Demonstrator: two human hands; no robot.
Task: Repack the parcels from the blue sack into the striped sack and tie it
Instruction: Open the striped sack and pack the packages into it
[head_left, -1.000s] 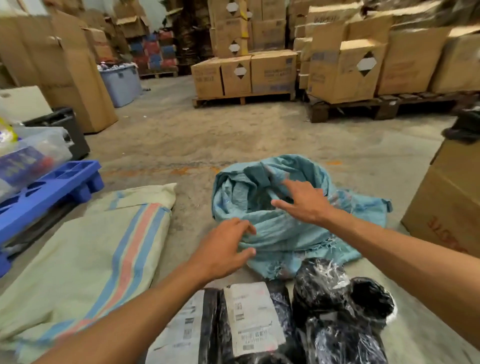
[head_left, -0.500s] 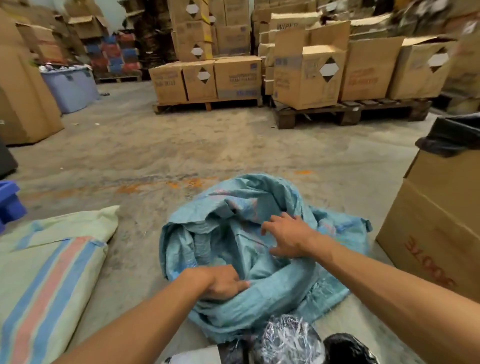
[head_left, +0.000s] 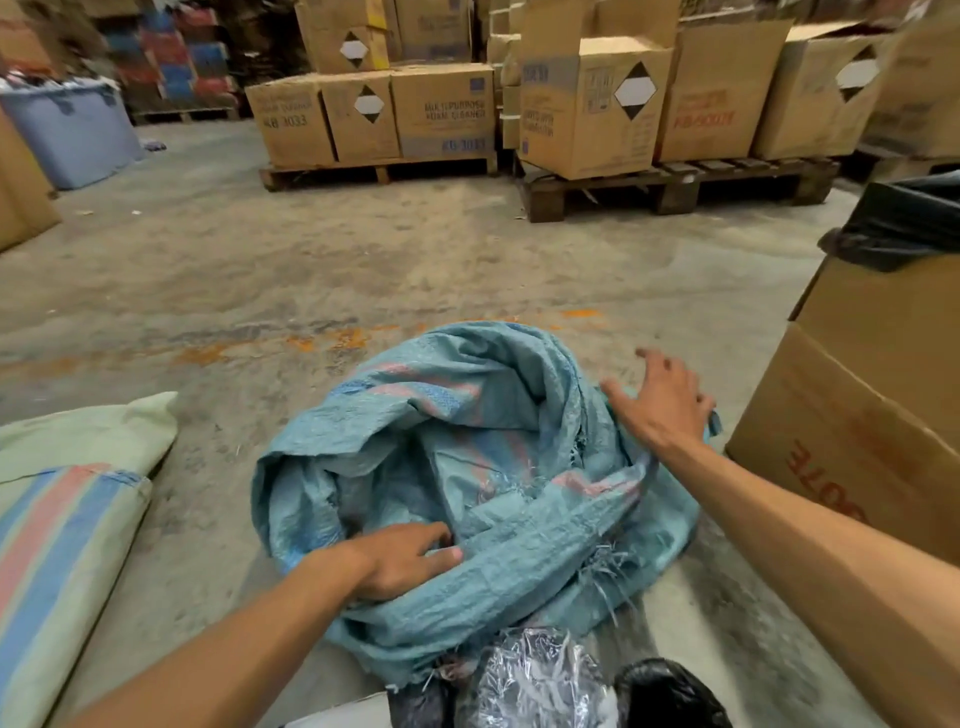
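The blue sack (head_left: 467, 467) lies crumpled on the concrete floor in front of me, its frayed mouth toward me. My left hand (head_left: 402, 558) rests on its near left fold, fingers curled into the fabric. My right hand (head_left: 662, 402) hovers over the sack's far right edge with fingers spread, holding nothing. The striped sack (head_left: 67, 519), pale green with blue and pink stripes, lies flat on the floor to the left. Black plastic-wrapped parcels (head_left: 550, 680) sit at the bottom edge, just below the blue sack.
A large cardboard box (head_left: 872, 426) with a black bag on top stands close at the right. Pallets of cardboard boxes (head_left: 441, 114) line the back. A grey-blue bin (head_left: 72, 130) stands far left. Bare concrete floor lies between.
My right hand has lifted off the middle of the blue sack and moved to its right edge, fingers spread. My left hand stays on the near fold. The view has shifted slightly.
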